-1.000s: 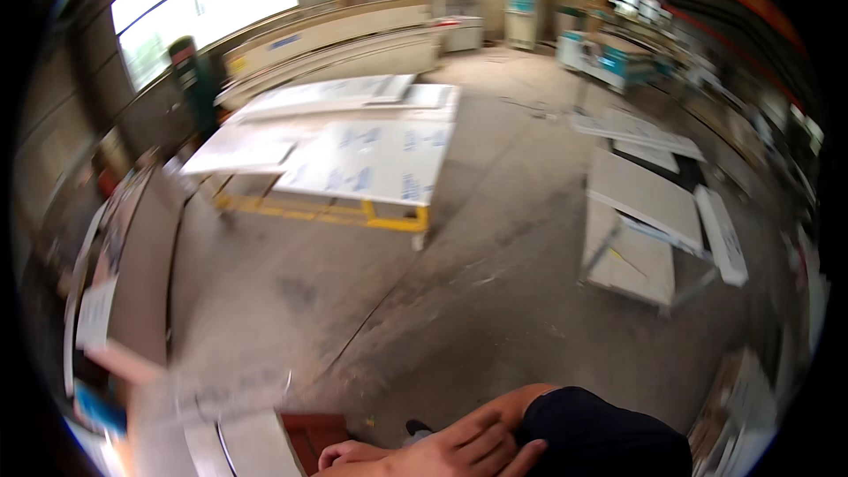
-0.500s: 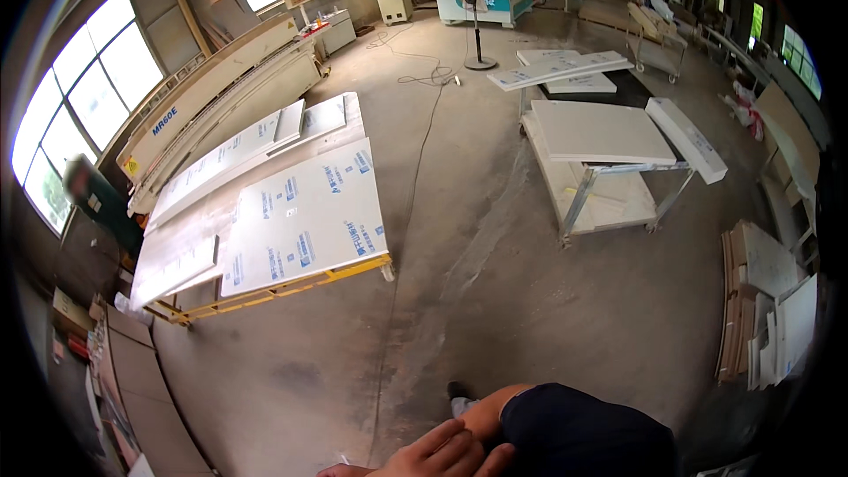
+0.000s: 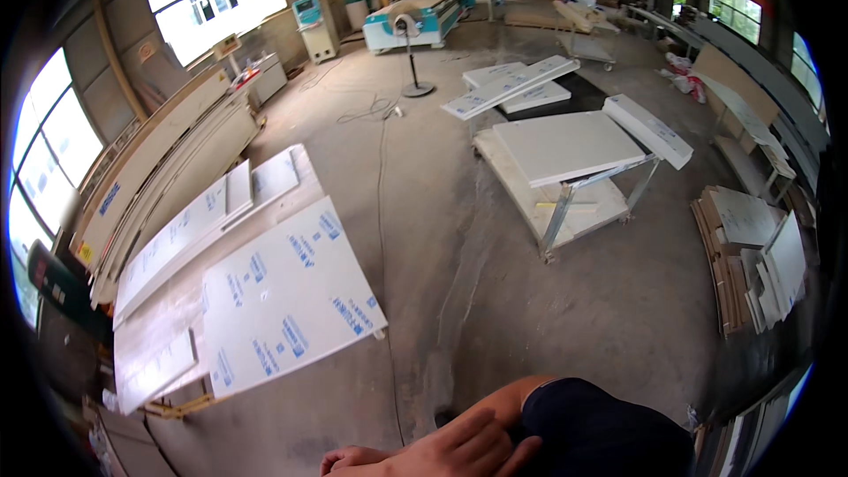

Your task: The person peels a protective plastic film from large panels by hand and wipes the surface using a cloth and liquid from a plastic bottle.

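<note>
My two forearms cross at the lower edge, in front of my dark blue sleeve [image 3: 609, 428]. My left hand [image 3: 468, 449] lies over my right forearm, fingers stretched along it and thumb apart. Nothing shows in it. To its left my right hand [image 3: 355, 457] peeks out with curled fingers; its underside is hidden, so I cannot make out what it may hold. Neither hand touches a board. Nearest ahead on the left is a large white board with blue print [image 3: 287, 296], lying on a low yellow-framed table [image 3: 181, 406].
Narrower white boards [image 3: 190, 221] lie beside it, before a long beige machine [image 3: 150, 168]. A metal-legged cart [image 3: 579, 225] carries a white panel [image 3: 570, 146]. Panels [image 3: 751, 256] lean at the right. A pedestal fan [image 3: 411, 53] and a cable [image 3: 382, 238] are on the floor.
My view has turned right and moved forward; the left table looks nearer and the cart has shifted left in the picture. My left hand still rests on my right forearm; more of my right hand shows.
</note>
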A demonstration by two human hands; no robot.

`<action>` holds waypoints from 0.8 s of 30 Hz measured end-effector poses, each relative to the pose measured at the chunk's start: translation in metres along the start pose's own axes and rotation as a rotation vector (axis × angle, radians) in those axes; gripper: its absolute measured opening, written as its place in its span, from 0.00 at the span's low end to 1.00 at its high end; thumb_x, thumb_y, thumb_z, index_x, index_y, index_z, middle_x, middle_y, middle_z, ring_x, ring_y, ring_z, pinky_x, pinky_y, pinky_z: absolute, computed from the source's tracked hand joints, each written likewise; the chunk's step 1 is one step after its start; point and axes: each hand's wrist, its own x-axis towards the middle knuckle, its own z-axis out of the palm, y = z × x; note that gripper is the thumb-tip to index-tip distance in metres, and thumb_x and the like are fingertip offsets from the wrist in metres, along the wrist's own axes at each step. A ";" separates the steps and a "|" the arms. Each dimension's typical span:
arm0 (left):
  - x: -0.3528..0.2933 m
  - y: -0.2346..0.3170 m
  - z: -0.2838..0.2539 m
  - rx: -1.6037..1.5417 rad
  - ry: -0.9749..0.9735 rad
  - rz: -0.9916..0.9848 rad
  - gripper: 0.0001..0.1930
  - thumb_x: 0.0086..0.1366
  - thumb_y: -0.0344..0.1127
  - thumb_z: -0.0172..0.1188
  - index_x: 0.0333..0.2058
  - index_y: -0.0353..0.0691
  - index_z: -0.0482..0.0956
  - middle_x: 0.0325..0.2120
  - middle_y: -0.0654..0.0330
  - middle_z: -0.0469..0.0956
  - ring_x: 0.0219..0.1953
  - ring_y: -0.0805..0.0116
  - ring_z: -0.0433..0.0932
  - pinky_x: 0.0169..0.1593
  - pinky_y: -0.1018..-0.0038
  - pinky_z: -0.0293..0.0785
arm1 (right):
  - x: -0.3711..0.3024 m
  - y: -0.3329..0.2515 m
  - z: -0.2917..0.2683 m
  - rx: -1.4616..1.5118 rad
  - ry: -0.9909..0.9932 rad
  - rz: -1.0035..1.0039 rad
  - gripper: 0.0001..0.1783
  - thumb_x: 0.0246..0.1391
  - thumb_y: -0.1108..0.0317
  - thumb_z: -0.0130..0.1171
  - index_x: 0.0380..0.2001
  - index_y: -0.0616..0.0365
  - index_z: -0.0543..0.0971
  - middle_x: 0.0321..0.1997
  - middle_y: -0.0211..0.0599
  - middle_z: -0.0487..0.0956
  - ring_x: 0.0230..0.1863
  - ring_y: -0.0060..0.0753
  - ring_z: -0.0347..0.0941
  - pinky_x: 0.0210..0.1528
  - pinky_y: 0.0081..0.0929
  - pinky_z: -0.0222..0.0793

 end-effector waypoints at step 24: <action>0.114 -0.429 0.161 -0.345 0.090 0.275 0.14 0.54 0.34 0.60 0.38 0.32 0.82 0.22 0.59 0.75 0.27 0.65 0.77 0.45 0.67 0.78 | 0.005 -0.297 -0.339 0.317 0.269 -0.232 0.15 0.65 0.66 0.53 0.51 0.59 0.72 0.46 0.31 0.78 0.46 0.19 0.74 0.47 0.18 0.71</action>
